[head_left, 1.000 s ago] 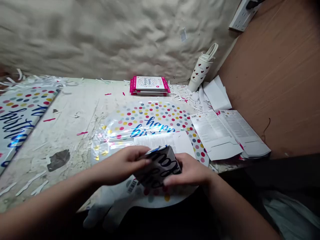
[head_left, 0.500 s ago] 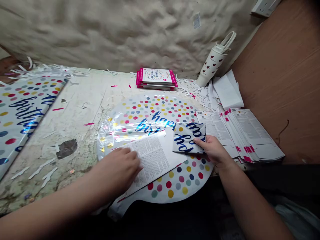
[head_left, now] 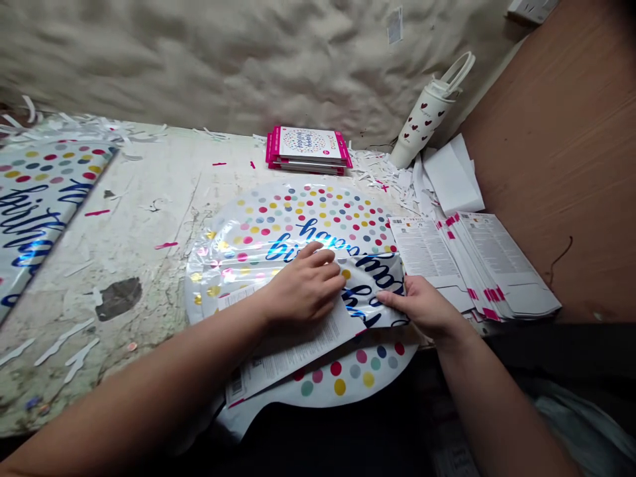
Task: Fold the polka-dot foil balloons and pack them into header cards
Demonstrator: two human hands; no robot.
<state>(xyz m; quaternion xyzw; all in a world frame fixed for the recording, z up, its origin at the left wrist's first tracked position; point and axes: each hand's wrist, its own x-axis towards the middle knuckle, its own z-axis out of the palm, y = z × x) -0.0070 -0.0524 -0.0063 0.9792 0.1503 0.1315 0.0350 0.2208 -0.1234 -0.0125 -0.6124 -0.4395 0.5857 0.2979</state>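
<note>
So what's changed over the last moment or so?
The left hand has moved up and right, off the lower part of the printed sheet, and now touches the folded foil balloon, which the right hand still grips. The round foil balloon, pink-edged stack and heart bottle stayed put.

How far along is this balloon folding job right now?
Done, it seems: the stack of pink-edged packs at the back. In hand: a polka-dot foil balloon lying over a printed sheet, its folded part gripped by the right hand and pressed by the left hand. Left, apparently: the stack of pink-tabbed printed cards and the flat foil balloon at far left.
</note>
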